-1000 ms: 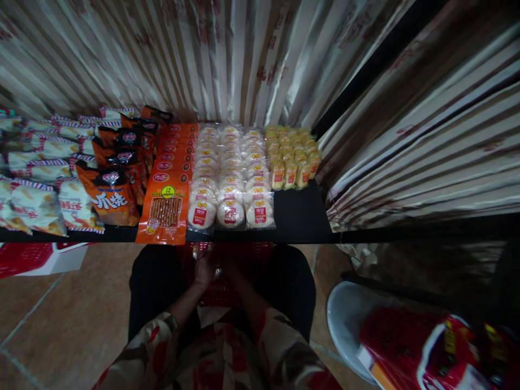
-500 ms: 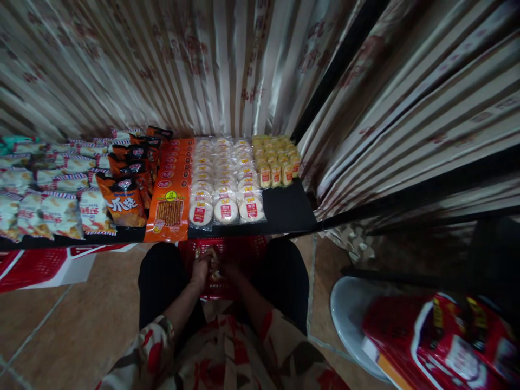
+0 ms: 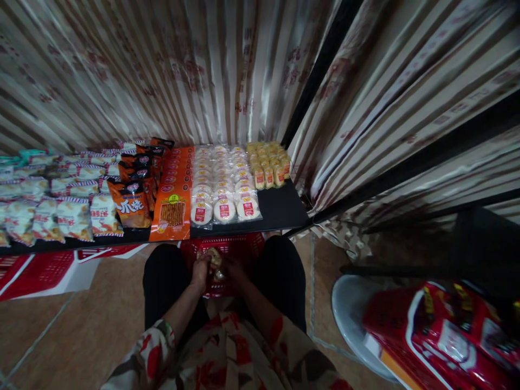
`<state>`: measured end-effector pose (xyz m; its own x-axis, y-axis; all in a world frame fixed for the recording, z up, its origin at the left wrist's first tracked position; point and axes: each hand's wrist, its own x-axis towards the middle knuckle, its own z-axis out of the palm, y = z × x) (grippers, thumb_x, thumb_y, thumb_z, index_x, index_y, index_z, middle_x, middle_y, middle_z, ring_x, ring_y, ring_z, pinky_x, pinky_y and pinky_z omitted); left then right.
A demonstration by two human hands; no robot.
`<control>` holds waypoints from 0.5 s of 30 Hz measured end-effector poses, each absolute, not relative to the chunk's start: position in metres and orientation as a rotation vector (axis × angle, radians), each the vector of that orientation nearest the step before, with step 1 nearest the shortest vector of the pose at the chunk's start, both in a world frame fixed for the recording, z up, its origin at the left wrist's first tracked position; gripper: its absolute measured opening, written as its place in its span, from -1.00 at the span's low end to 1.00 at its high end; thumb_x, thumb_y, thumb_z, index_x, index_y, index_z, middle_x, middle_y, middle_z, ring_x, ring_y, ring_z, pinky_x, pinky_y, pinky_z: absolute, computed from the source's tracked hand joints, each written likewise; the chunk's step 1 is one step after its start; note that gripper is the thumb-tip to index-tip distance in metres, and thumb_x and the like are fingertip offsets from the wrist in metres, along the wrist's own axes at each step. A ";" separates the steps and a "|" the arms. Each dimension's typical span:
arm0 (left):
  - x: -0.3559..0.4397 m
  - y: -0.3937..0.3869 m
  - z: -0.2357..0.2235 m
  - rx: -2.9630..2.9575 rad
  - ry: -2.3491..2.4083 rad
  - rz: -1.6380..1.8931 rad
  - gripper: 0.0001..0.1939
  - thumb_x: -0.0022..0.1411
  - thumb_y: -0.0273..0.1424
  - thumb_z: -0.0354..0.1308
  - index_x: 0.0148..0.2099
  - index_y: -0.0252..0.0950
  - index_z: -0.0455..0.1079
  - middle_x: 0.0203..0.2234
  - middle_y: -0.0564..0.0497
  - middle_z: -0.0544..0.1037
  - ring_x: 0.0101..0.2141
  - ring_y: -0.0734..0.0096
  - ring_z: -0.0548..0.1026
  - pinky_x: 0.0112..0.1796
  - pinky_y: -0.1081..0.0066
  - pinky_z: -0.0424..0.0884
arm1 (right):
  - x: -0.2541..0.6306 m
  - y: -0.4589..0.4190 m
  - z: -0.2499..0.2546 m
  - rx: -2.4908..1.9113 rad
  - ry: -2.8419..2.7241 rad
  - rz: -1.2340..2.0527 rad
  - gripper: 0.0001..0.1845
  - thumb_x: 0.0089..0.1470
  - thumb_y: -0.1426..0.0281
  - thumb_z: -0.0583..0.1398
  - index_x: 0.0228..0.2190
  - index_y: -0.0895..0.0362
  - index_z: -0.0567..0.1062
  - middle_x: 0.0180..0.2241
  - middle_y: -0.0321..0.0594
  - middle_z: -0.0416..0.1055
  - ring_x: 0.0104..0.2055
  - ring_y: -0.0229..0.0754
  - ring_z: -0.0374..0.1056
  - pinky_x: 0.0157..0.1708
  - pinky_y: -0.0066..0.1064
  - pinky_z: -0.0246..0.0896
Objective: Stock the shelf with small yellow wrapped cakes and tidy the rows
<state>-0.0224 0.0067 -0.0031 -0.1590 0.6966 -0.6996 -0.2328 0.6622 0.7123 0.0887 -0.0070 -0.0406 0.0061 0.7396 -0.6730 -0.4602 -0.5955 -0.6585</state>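
Note:
Between my knees, a red plastic basket [image 3: 248,248] sits below the shelf edge, with both my hands inside it. My left hand [image 3: 201,269] is closed on a small yellowish wrapped snack [image 3: 215,257]. Beside it, my right hand [image 3: 234,267] reaches in from the other side; shadow hides its fingers. Beneath the hands, something pale and shiny lies in the basket, too dim to name. On the shelf above stand yellow-wrapped snacks [image 3: 268,176] in rows, next to rows of round white crackers [image 3: 225,210] in clear packs.
The black shelf [image 3: 284,208] also carries orange snack packets [image 3: 169,225], black-and-orange bags [image 3: 130,208] and white bags [image 3: 73,219]. Another red basket [image 3: 51,276] is at lower left. A grey-white stool [image 3: 345,309] bears red packages [image 3: 450,336] on the right. Pleated curtains [image 3: 227,65] hang behind.
The view has shifted slightly, so the shelf goods on the left appear further right and lower. The yellowish snack in my left hand shows more clearly; both hands stay in the basket.

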 end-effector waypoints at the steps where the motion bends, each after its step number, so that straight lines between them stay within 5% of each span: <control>1: -0.022 0.006 -0.001 0.394 1.516 0.865 -0.53 -0.06 -0.31 0.11 -0.07 -0.42 0.37 -0.79 0.14 0.33 -0.78 0.61 0.16 -0.64 0.55 0.09 | 0.089 -0.008 -0.037 -1.388 -0.306 1.723 -0.61 -0.48 0.27 0.36 -0.48 0.17 0.52 -0.55 -0.26 0.46 -0.51 -0.27 0.32 -0.47 -0.44 0.18; 15: -0.013 -0.003 0.020 0.420 1.526 0.986 -0.71 -0.18 -0.32 0.15 -0.33 -0.33 0.44 -0.55 0.11 0.41 -0.62 0.60 0.31 -0.54 0.52 0.25 | 0.099 -0.016 -0.011 -1.379 -0.313 1.633 -0.61 -0.52 0.26 0.36 -0.52 0.19 0.53 -0.57 -0.27 0.46 -0.52 -0.24 0.32 -0.44 -0.40 0.20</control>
<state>-0.0131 -0.0033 0.0204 -0.2247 0.7439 -0.6294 -0.2684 0.5737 0.7738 0.0986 -0.0162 -0.0110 0.0780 0.7723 -0.6304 -0.4847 -0.5232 -0.7010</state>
